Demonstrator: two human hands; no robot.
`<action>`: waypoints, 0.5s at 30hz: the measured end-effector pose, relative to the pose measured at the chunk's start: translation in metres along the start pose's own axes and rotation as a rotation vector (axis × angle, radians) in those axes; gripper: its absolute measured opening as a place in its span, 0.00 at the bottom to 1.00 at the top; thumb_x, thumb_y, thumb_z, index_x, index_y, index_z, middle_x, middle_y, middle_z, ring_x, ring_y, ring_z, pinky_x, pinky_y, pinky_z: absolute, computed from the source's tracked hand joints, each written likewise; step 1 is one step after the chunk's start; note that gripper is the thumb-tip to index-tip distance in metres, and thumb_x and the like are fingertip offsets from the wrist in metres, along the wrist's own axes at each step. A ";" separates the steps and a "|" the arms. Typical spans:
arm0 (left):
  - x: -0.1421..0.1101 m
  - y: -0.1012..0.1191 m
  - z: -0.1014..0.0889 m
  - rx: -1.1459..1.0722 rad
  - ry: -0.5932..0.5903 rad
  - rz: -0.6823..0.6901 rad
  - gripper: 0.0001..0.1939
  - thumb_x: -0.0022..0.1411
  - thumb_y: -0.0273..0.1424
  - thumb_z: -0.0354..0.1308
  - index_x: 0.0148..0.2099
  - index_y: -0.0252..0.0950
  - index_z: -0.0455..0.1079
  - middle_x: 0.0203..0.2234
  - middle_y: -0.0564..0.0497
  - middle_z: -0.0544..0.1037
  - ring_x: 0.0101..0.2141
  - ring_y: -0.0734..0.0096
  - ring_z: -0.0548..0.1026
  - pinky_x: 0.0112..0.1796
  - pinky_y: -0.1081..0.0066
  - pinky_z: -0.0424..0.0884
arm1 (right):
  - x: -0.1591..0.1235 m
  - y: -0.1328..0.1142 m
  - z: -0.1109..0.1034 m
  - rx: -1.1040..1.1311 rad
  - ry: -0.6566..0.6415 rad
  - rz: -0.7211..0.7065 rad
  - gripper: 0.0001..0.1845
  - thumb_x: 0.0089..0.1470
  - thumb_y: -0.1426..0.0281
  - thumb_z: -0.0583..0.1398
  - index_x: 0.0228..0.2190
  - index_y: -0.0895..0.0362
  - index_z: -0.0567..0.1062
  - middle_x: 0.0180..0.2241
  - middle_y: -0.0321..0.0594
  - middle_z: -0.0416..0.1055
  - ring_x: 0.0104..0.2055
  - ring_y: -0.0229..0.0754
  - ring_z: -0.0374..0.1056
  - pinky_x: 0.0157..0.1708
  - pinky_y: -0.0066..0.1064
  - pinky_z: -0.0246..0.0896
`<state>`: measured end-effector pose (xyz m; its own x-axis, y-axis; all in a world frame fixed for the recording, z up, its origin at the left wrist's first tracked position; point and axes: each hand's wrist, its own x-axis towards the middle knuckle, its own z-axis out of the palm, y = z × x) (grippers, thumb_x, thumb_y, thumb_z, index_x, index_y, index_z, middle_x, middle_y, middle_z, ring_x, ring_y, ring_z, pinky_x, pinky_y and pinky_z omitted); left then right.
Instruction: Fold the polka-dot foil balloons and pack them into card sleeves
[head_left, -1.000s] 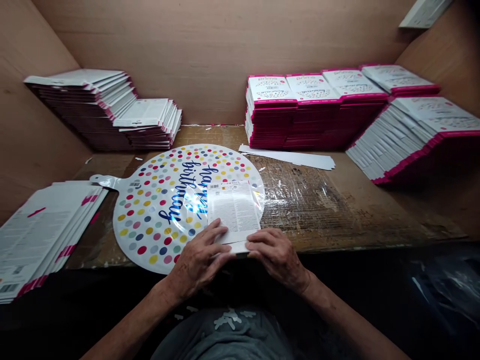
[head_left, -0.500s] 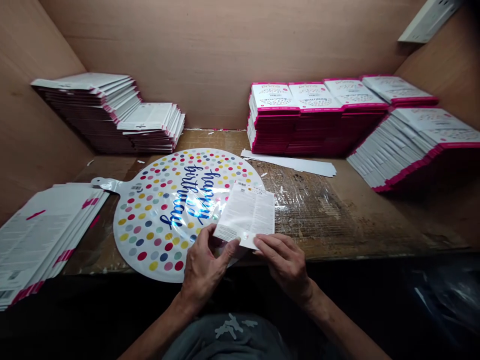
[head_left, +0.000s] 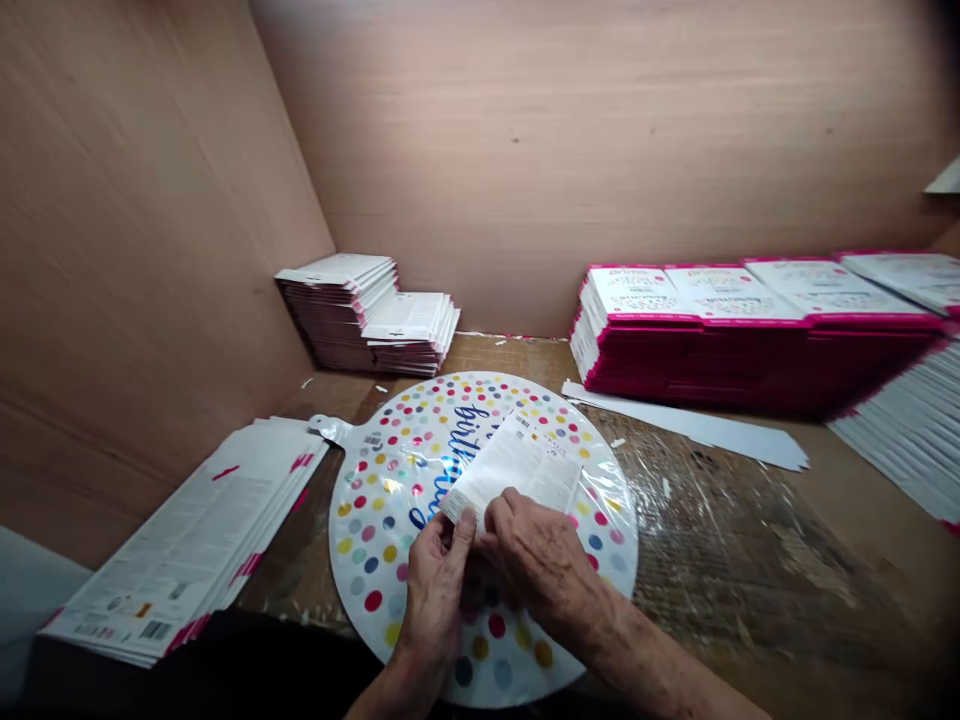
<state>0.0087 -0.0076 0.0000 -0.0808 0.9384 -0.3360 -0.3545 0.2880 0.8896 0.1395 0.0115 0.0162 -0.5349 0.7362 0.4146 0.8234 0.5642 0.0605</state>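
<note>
A white printed card packet (head_left: 529, 465) is tilted over a flat foil balloon (head_left: 420, 470) with coloured dots and blue "birthday" lettering. My left hand (head_left: 435, 585) pinches the packet's lower left corner, thumb on top. My right hand (head_left: 544, 560) is closed at the packet's lower edge, fingertips bunched beside my left thumb. Its fingers partly cover the packet, so the exact grip is hidden. The balloon lies on the worn table with its tail (head_left: 330, 430) pointing left.
Flat unfolded cards (head_left: 187, 530) are stacked at the left. Folded packets (head_left: 337, 310) stand in piles at the back left, and pink-edged ones (head_left: 750, 350) at the back right. White card strips (head_left: 697, 425) lie behind the table's taped surface (head_left: 712, 540). Wooden walls enclose the back and left.
The view has swung left and up. The packet has turned further clockwise over the balloon. My right hand has come across toward my left, its fingers now bunched at the packet's lower edge.
</note>
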 end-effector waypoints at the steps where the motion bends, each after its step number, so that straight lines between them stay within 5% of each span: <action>1: 0.003 0.003 -0.003 -0.028 0.009 0.004 0.24 0.50 0.45 0.69 0.45 0.35 0.74 0.29 0.49 0.80 0.30 0.64 0.79 0.28 0.72 0.72 | 0.005 -0.003 0.003 -0.001 0.032 -0.010 0.10 0.60 0.74 0.58 0.26 0.55 0.68 0.24 0.39 0.68 0.24 0.42 0.65 0.18 0.32 0.49; 6: 0.019 0.018 -0.009 -0.221 0.035 0.004 0.26 0.50 0.47 0.69 0.43 0.33 0.73 0.33 0.45 0.80 0.36 0.62 0.78 0.35 0.70 0.73 | 0.022 -0.011 0.018 0.078 0.275 -0.002 0.17 0.67 0.75 0.47 0.27 0.55 0.64 0.23 0.37 0.66 0.23 0.39 0.64 0.22 0.30 0.53; 11: 0.034 0.021 -0.007 -0.204 0.044 0.031 0.25 0.52 0.47 0.67 0.46 0.35 0.72 0.34 0.46 0.80 0.36 0.62 0.78 0.37 0.70 0.72 | 0.035 -0.009 0.032 0.023 0.315 0.012 0.15 0.67 0.76 0.46 0.29 0.56 0.65 0.24 0.38 0.66 0.23 0.40 0.63 0.22 0.31 0.53; 15: 0.045 0.023 -0.009 -0.149 0.093 0.024 0.22 0.51 0.48 0.67 0.36 0.34 0.72 0.30 0.47 0.80 0.33 0.64 0.78 0.35 0.71 0.72 | 0.047 -0.004 0.036 0.084 0.304 -0.024 0.14 0.67 0.75 0.48 0.29 0.55 0.65 0.24 0.37 0.66 0.23 0.39 0.64 0.22 0.30 0.53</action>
<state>-0.0113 0.0392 0.0027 -0.1740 0.9209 -0.3487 -0.4849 0.2281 0.8443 0.1040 0.0570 0.0029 -0.4623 0.5838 0.6675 0.7861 0.6181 0.0038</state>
